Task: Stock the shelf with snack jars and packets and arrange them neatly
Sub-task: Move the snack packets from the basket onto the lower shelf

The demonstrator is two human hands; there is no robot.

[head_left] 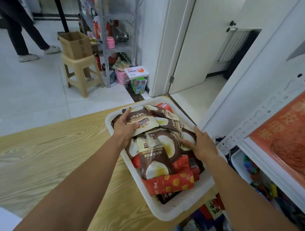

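A white plastic basket sits at the right end of a wooden table, piled with several brown-and-white snack packets and red packets. My left hand grips a brown-and-white packet at the far left of the pile, thumb on top. My right hand lies on the right side of the pile, its fingers curled over the edge of another brown-and-white packet. A white metal shelf stands at the right, with a large orange packet on it.
Below the shelf board a white bin holds colourful items. Across the tiled floor stand a beige stool bearing an open cardboard box, a grey rack with bottles, and boxes by an open door. A person's legs are at far left.
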